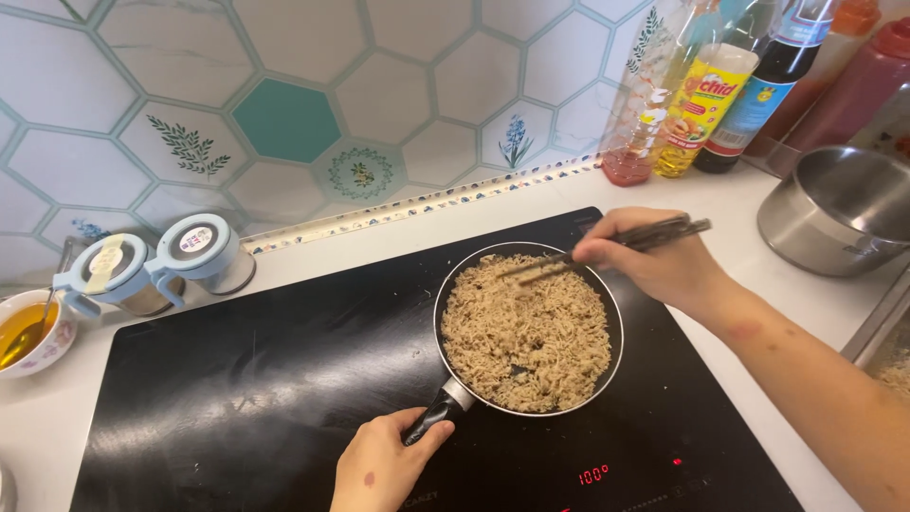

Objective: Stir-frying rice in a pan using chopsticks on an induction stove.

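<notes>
The frying pan [527, 327] sits on the black induction cooktop [237, 389], toward its right half, filled nearly to the rim with a pale brown, shredded, crumbly food [526, 332]. My left hand [384, 465] is closed around the pan's black handle [431, 417], which points down and left toward me — fingers wrapped over it, thumb along the top. My right hand [654, 261] is pinched shut on a pair of dark chopsticks [607, 251]; their tips reach leftward into the food at the far edge of the pan, while the upper ends stick out past my knuckles to the right.

Near the front edge of the cooktop a red digital readout [593, 474] glows. On the white counter to the right stands a steel pot [834, 213], well apart from the pan. Behind it, against the hexagon-tiled wall [284, 95], is a cluster of bottles [720, 85] — clear, yellow, dark and red ones. To the left of the cooktop lie two glass jars with pale blue lids [156, 265], tipped on their sides, and beside them a small bowl of amber liquid [33, 332] with a spoon in it.
</notes>
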